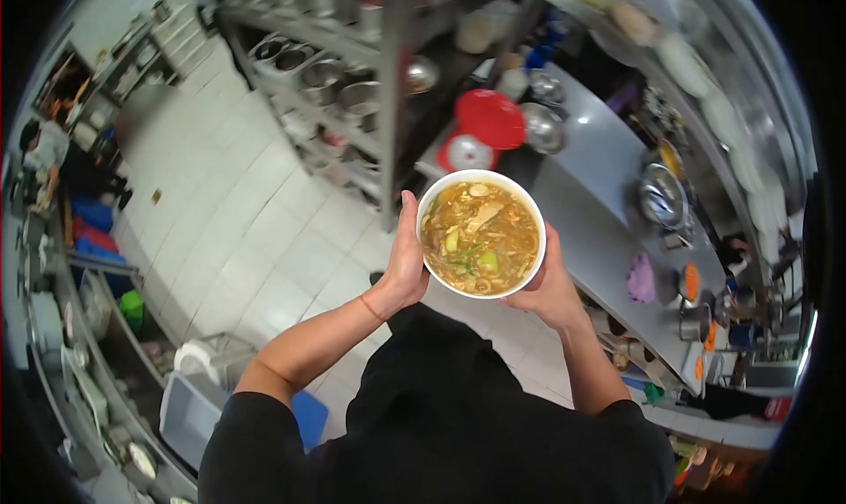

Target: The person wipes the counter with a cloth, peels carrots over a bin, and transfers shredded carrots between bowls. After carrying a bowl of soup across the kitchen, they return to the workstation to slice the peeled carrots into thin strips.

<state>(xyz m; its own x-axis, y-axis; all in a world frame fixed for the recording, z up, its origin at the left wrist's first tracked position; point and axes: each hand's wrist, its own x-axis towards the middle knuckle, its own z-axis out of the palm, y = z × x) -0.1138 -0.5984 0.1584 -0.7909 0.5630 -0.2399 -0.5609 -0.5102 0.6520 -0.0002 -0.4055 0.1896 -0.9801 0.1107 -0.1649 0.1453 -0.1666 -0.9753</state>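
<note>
A white bowl (482,233) full of brownish soup with noodles, green vegetable pieces and pale slices is held up in front of my body, over the tiled floor. My left hand (406,255) presses against the bowl's left side, its thumb along the rim. On the right side, my right hand (548,282) grips the bowl, with some fingers hidden beneath it. The bowl looks roughly level. Just beyond it stands a red scale (470,151) with a round red top.
A metal rack (388,107) of pots stands ahead. To the right runs a steel counter (599,231) with metal bowls, a purple cloth (641,278) and pots. Grey bins (192,416) sit at lower left. Another person (66,156) is at far left.
</note>
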